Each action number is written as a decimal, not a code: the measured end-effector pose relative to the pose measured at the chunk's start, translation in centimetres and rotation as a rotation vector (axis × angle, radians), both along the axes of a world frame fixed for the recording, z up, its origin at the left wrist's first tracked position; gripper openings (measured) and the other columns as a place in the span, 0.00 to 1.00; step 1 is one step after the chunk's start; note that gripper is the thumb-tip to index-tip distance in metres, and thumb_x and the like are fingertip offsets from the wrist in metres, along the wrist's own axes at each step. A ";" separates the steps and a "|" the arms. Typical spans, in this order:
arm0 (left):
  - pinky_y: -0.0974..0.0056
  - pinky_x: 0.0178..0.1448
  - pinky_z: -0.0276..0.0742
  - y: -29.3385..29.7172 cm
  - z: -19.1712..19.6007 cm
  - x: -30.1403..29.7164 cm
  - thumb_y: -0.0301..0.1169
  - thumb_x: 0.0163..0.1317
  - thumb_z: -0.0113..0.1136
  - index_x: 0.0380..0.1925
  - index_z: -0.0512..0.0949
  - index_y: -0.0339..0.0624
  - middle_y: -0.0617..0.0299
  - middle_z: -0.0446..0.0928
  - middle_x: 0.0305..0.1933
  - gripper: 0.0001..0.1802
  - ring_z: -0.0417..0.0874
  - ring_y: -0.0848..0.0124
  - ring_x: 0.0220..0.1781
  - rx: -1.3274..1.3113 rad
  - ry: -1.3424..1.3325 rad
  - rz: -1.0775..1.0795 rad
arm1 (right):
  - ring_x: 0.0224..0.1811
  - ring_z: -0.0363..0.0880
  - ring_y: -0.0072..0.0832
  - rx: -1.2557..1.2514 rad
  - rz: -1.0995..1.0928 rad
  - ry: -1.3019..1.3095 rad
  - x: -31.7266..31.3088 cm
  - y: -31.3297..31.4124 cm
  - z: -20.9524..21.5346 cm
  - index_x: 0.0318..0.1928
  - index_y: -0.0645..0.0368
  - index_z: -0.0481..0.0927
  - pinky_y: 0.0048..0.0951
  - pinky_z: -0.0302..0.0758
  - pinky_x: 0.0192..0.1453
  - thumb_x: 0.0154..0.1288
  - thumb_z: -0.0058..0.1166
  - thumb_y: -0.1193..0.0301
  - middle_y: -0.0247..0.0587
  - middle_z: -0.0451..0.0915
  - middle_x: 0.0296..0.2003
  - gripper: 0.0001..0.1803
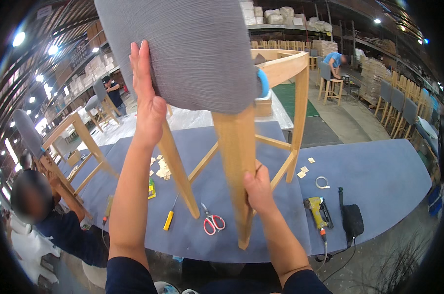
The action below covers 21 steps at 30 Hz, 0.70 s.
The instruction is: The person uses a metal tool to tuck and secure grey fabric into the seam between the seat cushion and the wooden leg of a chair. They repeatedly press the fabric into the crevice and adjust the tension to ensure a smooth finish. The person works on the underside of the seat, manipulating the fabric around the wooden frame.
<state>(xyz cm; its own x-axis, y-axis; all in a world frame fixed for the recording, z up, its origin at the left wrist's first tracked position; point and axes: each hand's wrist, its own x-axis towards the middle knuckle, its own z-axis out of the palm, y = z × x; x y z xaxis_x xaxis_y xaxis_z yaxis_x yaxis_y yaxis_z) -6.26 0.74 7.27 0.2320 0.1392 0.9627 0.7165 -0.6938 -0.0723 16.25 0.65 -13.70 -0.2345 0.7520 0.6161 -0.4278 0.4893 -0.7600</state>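
A tall chair with a grey fabric backrest and a light wooden frame stands on the work table in front of me. My left hand lies against the left side of the backrest, its fingers stretched upward and flat on the fabric. Lower down, my right hand is wrapped round the near wooden leg; part of its grip is hidden behind the wood. Something light blue and curved shows at the backrest's right edge. Red-handled scissors and a yellow-handled screwdriver lie near the chair's legs.
The table has a blue-grey cover. On it are a yellow nail gun, a black tool, a tape ring and small wooden pieces. A co-worker handles another chair at left; further people and chairs stand behind.
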 end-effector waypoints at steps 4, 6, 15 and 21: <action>0.49 0.90 0.29 1.3 0.1 -2.8 0.79 0.68 0.40 0.87 0.33 0.54 0.59 0.25 0.91 0.62 0.27 0.59 0.91 -0.316 -0.242 -0.295 | 0.45 0.83 0.36 0.129 -0.159 -0.058 -4.5 -0.6 1.4 0.61 0.67 0.75 0.37 0.78 0.51 0.74 0.61 0.49 0.48 0.84 0.44 0.33; 0.48 0.87 0.41 0.4 -0.4 -4.0 0.68 0.75 0.45 0.86 0.44 0.54 0.58 0.47 0.87 0.51 0.45 0.61 0.88 -0.289 -0.337 -0.267 | 0.46 0.86 0.44 0.172 -0.193 -0.108 -5.1 -1.8 3.4 0.63 0.65 0.74 0.39 0.78 0.52 0.75 0.60 0.54 0.54 0.84 0.46 0.29; 0.62 0.64 0.73 -6.1 -3.9 6.0 0.48 0.75 0.62 0.83 0.42 0.33 0.55 0.76 0.49 0.53 0.81 0.67 0.50 -0.394 -0.745 -0.355 | 0.29 0.76 0.40 0.208 -0.345 -0.277 -0.4 -2.9 8.3 0.51 0.64 0.76 0.39 0.72 0.38 0.79 0.53 0.73 0.46 0.80 0.32 0.08; 0.58 0.63 0.78 -3.5 -4.2 8.6 0.49 0.74 0.64 0.84 0.32 0.44 0.45 0.71 0.69 0.58 0.80 0.60 0.63 -0.367 -0.862 -0.485 | 0.25 0.67 0.13 0.222 -0.278 -0.014 -0.8 -1.2 10.2 0.39 0.65 0.79 0.23 0.62 0.28 0.77 0.61 0.72 0.33 0.76 0.23 0.09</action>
<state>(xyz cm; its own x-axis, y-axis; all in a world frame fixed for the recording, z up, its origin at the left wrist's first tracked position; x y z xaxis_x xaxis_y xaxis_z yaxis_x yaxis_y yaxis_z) 2.34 -2.78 3.05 -0.4020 0.5313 0.7458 0.0654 -0.7957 0.6021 15.48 -0.58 -3.49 -0.0491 0.6362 0.7699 -0.2449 0.7397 -0.6269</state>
